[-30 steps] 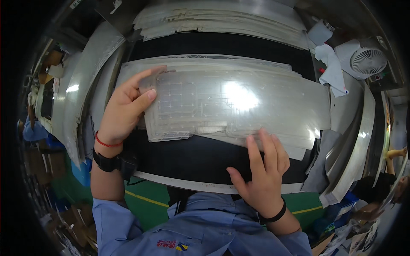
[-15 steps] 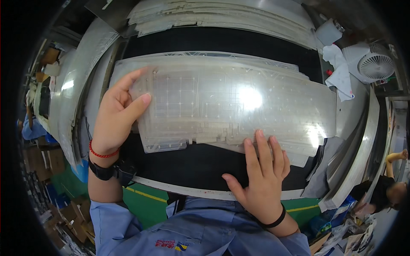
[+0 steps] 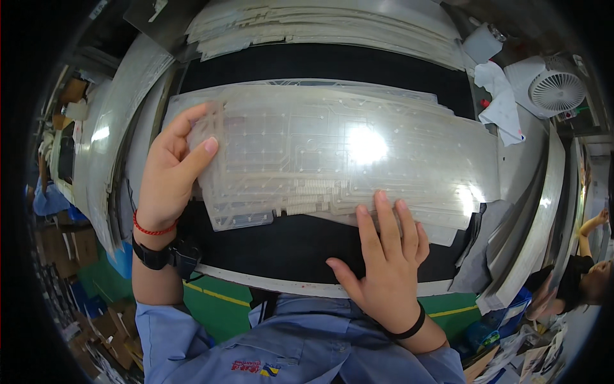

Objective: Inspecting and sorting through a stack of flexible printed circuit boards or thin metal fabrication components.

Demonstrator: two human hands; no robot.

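- Far left: a blue sleeve (image 3: 48,200) of another person, well apart from the work. Cardboard boxes (image 3: 68,244) stand nearer the viewer.
- Left side: a left-hand stack (image 3: 105,150) of large, pale, curved sheets, running along the side of the work surface.
- Left hand (image 3: 171,168): grasping the left end of the translucent sheets; thumb on the upper face, index finger extended along the far left corner. The remaining fingers are partly hidden. The wrist carries a red cord (image 3: 153,230) and a black strap (image 3: 151,257) with a boxy black unit.
- Centre: the translucent sheets (image 3: 268,144), layered and slightly fanned, marked with fine lines and dots. Position: across the middle of the black work surface (image 3: 281,251), between the hands. A bright reflection lies right of their middle.
- Centre, far side: a rear stack (image 3: 326,32) of similar sheets, beyond a bare black strip.
- Right hand (image 3: 391,262): unclenched, palm down, fingers spread; fingertips overlap the near edge of the translucent sheets, thumb apart from them. A black band (image 3: 412,325) encircles the wrist.
- Right side: a white container (image 3: 483,43), a white cloth (image 3: 497,102), a right-hand stack (image 3: 534,224) of curved sheets and a white fan (image 3: 554,88).
- Far right: a bare forearm (image 3: 590,225) of another person.
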